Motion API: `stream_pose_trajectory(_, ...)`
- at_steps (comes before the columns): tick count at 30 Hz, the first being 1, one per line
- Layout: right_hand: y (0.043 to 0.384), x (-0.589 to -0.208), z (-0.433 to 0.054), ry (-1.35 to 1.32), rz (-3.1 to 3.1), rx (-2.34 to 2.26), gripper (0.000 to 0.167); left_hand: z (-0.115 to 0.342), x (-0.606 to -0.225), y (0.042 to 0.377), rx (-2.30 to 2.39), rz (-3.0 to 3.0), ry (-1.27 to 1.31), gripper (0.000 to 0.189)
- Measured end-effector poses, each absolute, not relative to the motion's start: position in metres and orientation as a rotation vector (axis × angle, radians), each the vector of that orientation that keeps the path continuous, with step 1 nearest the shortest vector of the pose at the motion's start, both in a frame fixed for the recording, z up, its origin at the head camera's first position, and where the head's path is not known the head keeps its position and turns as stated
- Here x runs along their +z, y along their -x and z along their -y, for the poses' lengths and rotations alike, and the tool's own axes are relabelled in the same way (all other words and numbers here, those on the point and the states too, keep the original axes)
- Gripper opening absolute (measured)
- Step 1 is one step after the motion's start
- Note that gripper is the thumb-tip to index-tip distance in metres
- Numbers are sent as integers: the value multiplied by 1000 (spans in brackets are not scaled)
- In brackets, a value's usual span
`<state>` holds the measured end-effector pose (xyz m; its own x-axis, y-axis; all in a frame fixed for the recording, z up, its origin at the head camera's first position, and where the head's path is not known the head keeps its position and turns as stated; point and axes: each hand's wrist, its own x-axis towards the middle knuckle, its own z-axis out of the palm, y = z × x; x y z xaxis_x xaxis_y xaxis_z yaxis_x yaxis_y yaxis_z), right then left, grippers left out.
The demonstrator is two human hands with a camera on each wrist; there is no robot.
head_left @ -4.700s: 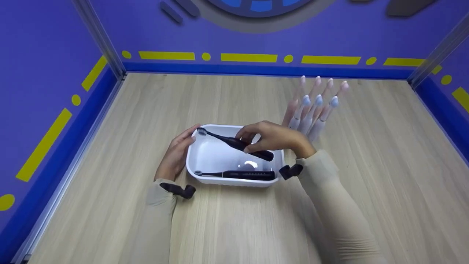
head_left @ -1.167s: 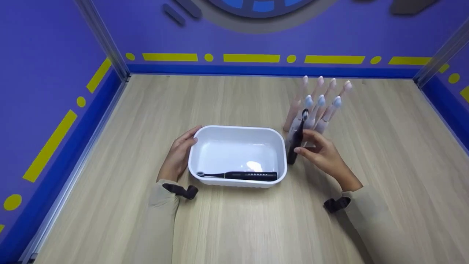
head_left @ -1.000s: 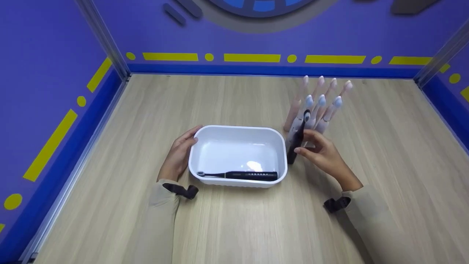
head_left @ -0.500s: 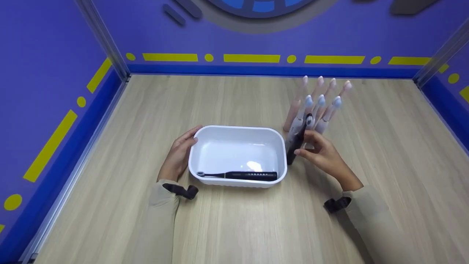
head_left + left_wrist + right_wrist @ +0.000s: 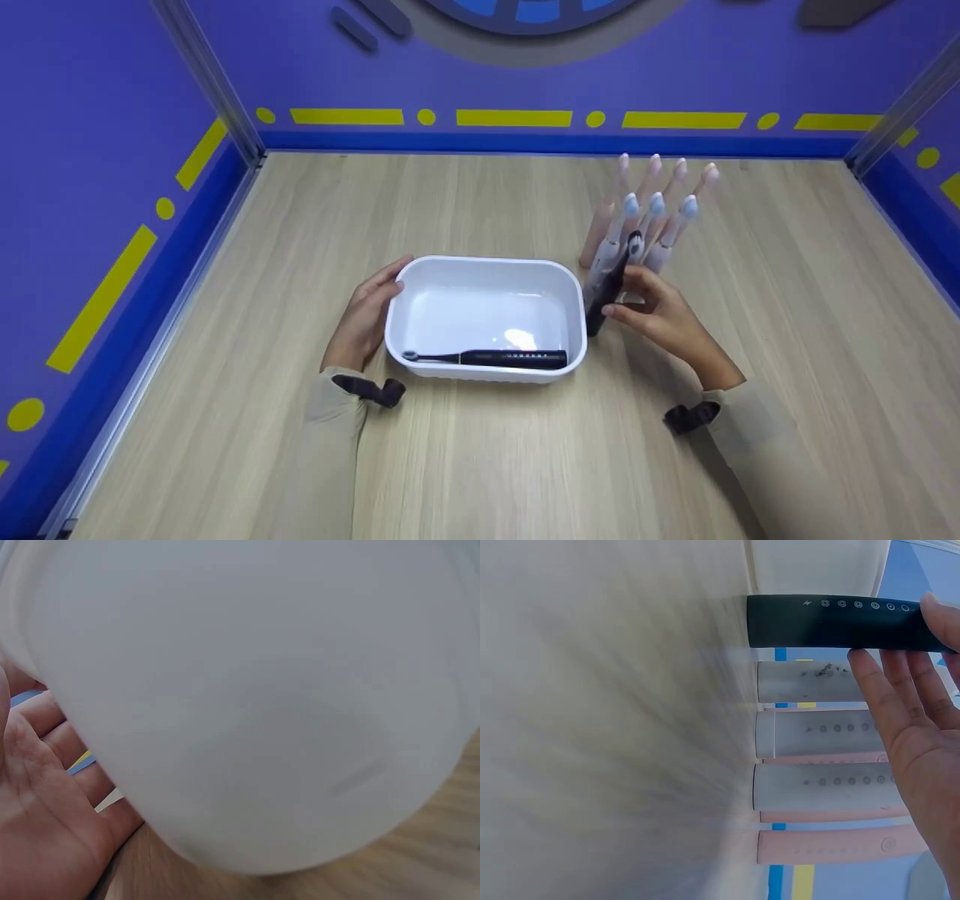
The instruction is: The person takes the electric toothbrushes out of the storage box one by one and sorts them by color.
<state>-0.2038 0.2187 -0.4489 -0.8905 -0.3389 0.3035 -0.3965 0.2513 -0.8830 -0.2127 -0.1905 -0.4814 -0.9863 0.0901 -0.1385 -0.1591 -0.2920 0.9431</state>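
Note:
In the head view a white plastic bin (image 5: 480, 311) sits on the wooden table. My left hand (image 5: 360, 319) grips its left end, thumb at the rim and fingers round the outer wall. A black electric toothbrush (image 5: 516, 359) lies along the bin's near side. Just right of the bin, my right hand (image 5: 664, 315) pinches a second black electric toothbrush (image 5: 609, 289) by its handle between thumb and fingers. It stands nearly upright, bristle head on top. In the right wrist view its button row shows, and its base lines up closely with the bases of the standing brushes.
Behind the right hand, several white electric toothbrushes (image 5: 606, 255) with blue-tipped heads stand in a row. Farther back is a row of pink ones (image 5: 598, 232). Blue panels (image 5: 517, 140) with yellow marks wall the table's back and sides.
Since the oldest frame, my right hand has carried one black toothbrush out of the bin to the right and turned it upright. Lately its head has shifted slightly right. The left hand keeps its hold.

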Motion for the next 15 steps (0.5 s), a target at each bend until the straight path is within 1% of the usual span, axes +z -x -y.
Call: stream_pose_trajectory(15,202,-441,-219,-724,2389,1801,46,192,-482,213,2383,-1784,83,48)
